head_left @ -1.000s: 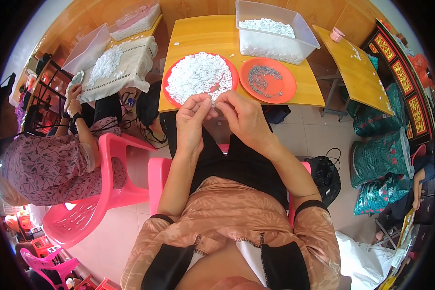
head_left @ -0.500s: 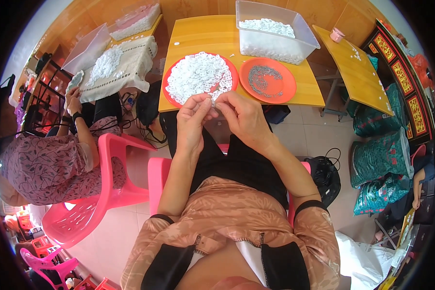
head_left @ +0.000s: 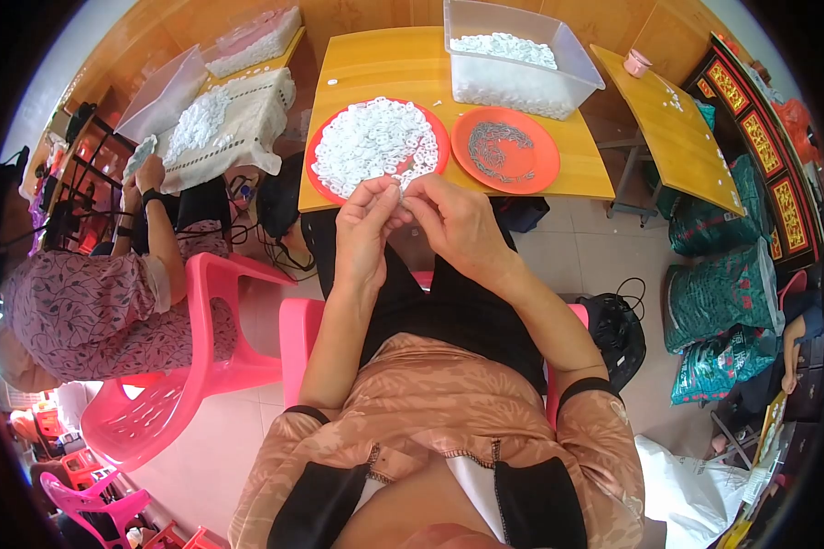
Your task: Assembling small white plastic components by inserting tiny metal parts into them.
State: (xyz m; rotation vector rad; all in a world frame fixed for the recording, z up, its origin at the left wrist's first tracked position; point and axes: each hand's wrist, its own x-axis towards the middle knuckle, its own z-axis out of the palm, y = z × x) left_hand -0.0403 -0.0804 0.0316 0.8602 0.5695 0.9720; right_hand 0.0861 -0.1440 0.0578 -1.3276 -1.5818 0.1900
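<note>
We keep our left hand (head_left: 364, 231) and right hand (head_left: 455, 226) pinched together on a tiny white ring (head_left: 401, 198) just above the red plate (head_left: 316, 146) of rings, steadying fingertips close.

Green sacks (head_left: 719, 302) — right, floor.

Ahead of our hands we see a clear plastic bin (head_left: 522, 69) of white pieces; to their left, a person in a floral top (head_left: 82, 306) on a pink chair (head_left: 178, 366).
</note>
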